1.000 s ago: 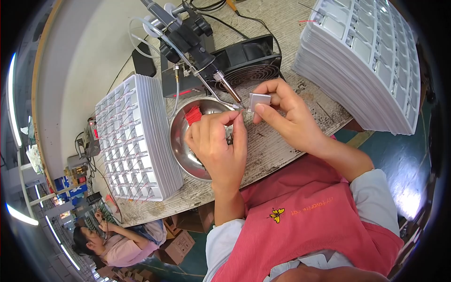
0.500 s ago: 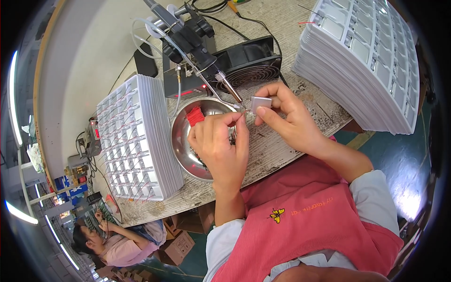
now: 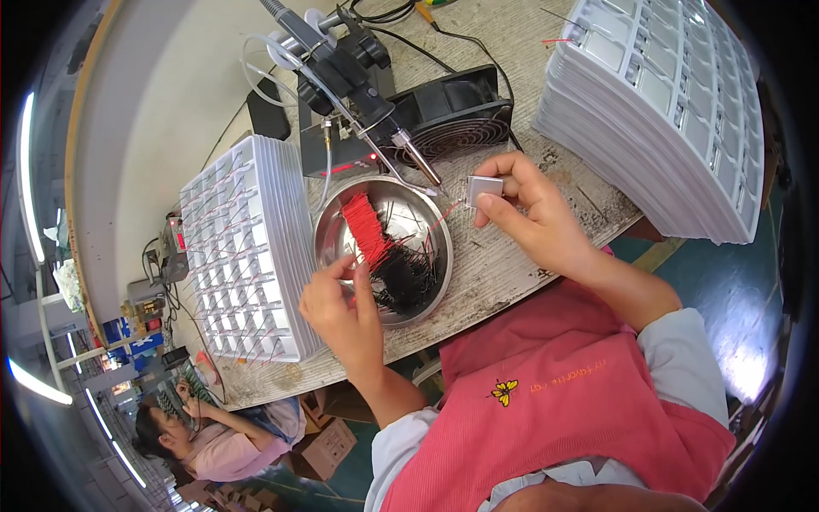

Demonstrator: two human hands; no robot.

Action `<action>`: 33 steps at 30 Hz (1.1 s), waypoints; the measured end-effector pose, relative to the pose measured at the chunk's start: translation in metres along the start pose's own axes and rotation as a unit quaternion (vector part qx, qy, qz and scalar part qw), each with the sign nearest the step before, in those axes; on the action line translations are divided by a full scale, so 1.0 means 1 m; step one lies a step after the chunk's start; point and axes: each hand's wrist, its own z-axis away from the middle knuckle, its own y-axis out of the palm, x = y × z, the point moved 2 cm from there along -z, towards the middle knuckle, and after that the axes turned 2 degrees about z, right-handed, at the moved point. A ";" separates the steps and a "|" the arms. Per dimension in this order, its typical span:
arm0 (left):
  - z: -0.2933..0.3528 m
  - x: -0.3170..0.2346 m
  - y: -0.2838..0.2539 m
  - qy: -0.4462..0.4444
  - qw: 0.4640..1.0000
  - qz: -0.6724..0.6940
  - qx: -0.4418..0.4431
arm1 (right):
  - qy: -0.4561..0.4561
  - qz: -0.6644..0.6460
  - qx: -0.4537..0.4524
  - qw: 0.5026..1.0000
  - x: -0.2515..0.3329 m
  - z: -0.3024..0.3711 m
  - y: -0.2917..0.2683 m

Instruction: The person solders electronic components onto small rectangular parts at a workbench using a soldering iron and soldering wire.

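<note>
My right hand (image 3: pixel 529 200) pinches a small flat silver rectangular cell (image 3: pixel 485 189) between thumb and fingers, just right of the soldering iron tip (image 3: pixel 437 181). A thin red wire (image 3: pixel 447 212) runs from the cell's left end toward the bowl. My left hand (image 3: pixel 341 316) is at the near left rim of a round metal bowl (image 3: pixel 443 286), thumb and forefinger tips close together beside a bundle of red wires (image 3: pixel 365 226). A bit of red shows between those fingers, but what they hold is unclear. Black wires (image 3: pixel 405 277) lie loose in the bowl.
Stacked white trays (image 3: pixel 294 256) with wired cells on top stand at the left. Another tall stack of trays (image 3: pixel 614 145) stands at the right. The soldering iron's stand (image 3: pixel 341 77) and a black fan (image 3: pixel 452 111) are behind the bowl. A seated person (image 3: pixel 230 435) is beyond the table.
My left hand has moved from the soldering tip down and left to the bowl's rim, uncovering the wires. My right hand has shifted the cell slightly right, away from the tip.
</note>
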 end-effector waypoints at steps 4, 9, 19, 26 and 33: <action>0.009 0.003 0.005 0.049 0.995 -0.031 0.076 | -0.011 0.016 -0.004 1.000 -0.004 0.000 0.000; 0.010 -0.001 0.012 0.073 0.992 -0.035 0.092 | -0.007 0.013 -0.001 1.000 -0.003 0.001 0.001; 0.011 0.002 0.011 0.046 0.995 -0.025 0.090 | 0.005 0.013 -0.004 1.000 -0.002 0.002 0.000; 0.007 -0.006 0.010 -0.005 0.998 0.017 0.065 | 0.013 0.025 0.007 1.000 0.000 0.002 0.000; -0.016 -0.043 0.016 0.073 0.991 0.113 -0.010 | 0.004 0.035 0.030 0.999 0.005 -0.001 0.005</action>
